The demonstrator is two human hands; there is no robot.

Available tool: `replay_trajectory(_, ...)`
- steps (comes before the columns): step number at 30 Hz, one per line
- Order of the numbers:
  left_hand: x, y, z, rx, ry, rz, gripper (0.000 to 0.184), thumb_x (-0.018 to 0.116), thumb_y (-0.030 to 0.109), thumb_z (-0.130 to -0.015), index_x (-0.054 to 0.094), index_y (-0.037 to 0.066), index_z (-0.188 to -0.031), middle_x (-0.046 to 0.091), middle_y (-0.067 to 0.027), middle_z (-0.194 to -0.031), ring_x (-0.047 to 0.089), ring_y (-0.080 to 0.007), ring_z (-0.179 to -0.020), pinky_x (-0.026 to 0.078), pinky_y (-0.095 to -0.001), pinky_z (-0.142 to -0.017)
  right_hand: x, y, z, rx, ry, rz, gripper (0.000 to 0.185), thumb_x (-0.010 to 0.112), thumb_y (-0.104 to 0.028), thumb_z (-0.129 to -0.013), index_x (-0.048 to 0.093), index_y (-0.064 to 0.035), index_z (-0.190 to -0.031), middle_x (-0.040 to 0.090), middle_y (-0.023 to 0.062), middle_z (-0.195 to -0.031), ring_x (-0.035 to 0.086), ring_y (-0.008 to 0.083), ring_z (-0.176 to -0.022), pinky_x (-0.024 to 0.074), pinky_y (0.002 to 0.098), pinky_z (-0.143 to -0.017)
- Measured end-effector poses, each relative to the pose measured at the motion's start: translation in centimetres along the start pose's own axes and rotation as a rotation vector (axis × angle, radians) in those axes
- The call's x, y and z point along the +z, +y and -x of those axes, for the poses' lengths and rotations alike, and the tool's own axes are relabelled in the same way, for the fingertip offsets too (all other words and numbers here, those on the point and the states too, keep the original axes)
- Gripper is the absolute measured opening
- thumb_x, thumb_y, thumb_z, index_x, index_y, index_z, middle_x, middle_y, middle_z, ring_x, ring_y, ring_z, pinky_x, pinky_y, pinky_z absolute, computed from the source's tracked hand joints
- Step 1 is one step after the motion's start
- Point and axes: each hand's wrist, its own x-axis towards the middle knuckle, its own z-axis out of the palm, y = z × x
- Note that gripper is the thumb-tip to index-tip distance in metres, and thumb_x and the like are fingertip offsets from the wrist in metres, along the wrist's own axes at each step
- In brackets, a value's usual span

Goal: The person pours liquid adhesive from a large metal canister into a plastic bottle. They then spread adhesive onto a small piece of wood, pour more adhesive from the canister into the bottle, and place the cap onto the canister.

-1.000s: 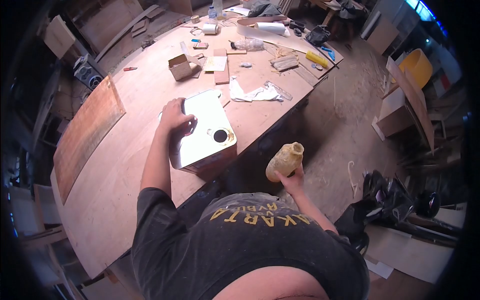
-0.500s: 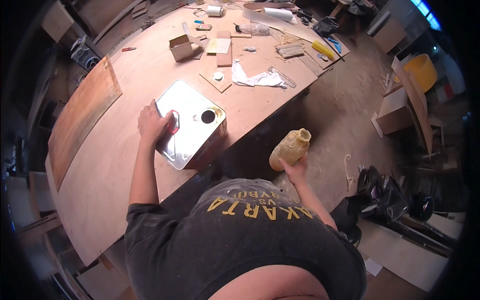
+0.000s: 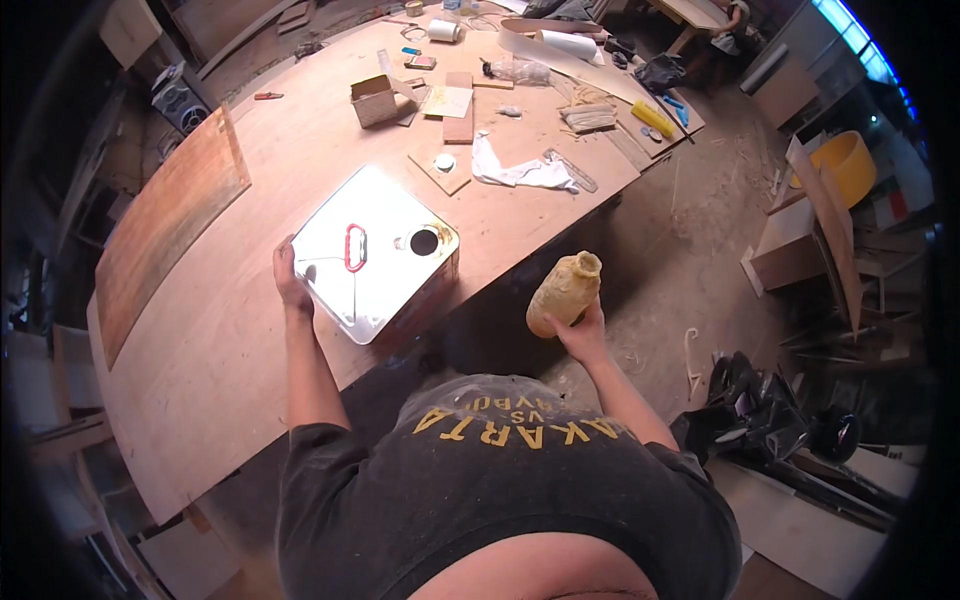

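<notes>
On the near edge of the worktable stands a square metal can (image 3: 330,225) with a red carry handle (image 3: 354,248) and a round open hole (image 3: 424,242) ringed with yellowish residue. My left hand (image 3: 289,280) grips the can's left side, its fingers partly hidden against the wall. In my right hand (image 3: 584,335) is a bottle (image 3: 562,292) crusted with yellowish, glue-like stuff. The bottle is held off the table's edge, right of the can, with its open neck pointing up and away. My right fingers wrap its lower part.
Past the can lie a white cloth (image 3: 510,170), a small cardboard box (image 3: 373,101), a wood square with a white lid (image 3: 444,162) and a yellow tube (image 3: 652,118). A curved wood panel (image 3: 170,230) rests at left. Black bags (image 3: 770,410) lie on the floor at right.
My left hand has moved off the can's top, by the handle, to its left side. The red handle is now uncovered. The bottle has shifted slightly left.
</notes>
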Motion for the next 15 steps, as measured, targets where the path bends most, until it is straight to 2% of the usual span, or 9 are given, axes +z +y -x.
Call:
replay_trajectory(5, 0.5, 0.9, 0.5, -0.055, 0.04, -0.01, 0.045, 0.059, 0.036, -0.098, 0.059, 0.007, -0.133, 0.063, -0.0088, -0.126, 0.058, -0.0202, -0.114, 0.051, -0.0348, -0.086, 0.2, -0.1, -0.1, -0.002, 0.008, 0.049, 0.074, 0.091, -0.014, -0.077, 0.051, -0.0064, -0.14, 0.065, 0.012, -0.13, 0.065, 0.026, -0.123, 0.0524, 0.0403, -0.105)
replay_trajectory(8, 1.0, 1.5, 1.1, -0.047, 0.019, 0.002, 0.046, 0.059, 0.033, -0.096, 0.059, 0.006, -0.133, 0.064, -0.0083, -0.124, 0.059, -0.0193, -0.112, 0.051, -0.0337, -0.084, 0.3, 0.7, 0.2, 0.039, -0.025, -0.067, 0.073, 0.09, -0.013, -0.077, 0.052, -0.0067, -0.139, 0.065, 0.0114, -0.131, 0.064, 0.0252, -0.124, 0.0516, 0.04, -0.106)
replay_trajectory(14, 3.1, 0.5, 1.4, -0.033, -0.011, -0.007, 0.047, 0.061, 0.03, -0.093, 0.059, 0.005, -0.133, 0.063, -0.0083, -0.124, 0.059, -0.0199, -0.113, 0.051, -0.0341, -0.087, 1.2, 1.2, 0.0, 0.011, -0.085, -0.117, 0.071, 0.09, -0.011, -0.077, 0.053, -0.0069, -0.138, 0.064, 0.0101, -0.13, 0.062, 0.0239, -0.125, 0.0501, 0.0395, -0.107)
replay_trajectory(15, 3.1, 0.0, 1.1, -0.009, -0.015, -0.02, 0.048, 0.06, 0.03, -0.094, 0.059, 0.004, -0.134, 0.064, -0.0096, -0.125, 0.06, -0.0213, -0.115, 0.051, -0.0352, -0.091, 1.3, 1.0, -0.2, -0.002, -0.097, -0.116, 0.072, 0.09, -0.011, -0.077, 0.053, -0.0069, -0.139, 0.063, 0.0098, -0.131, 0.062, 0.0242, -0.125, 0.0502, 0.0398, -0.107)
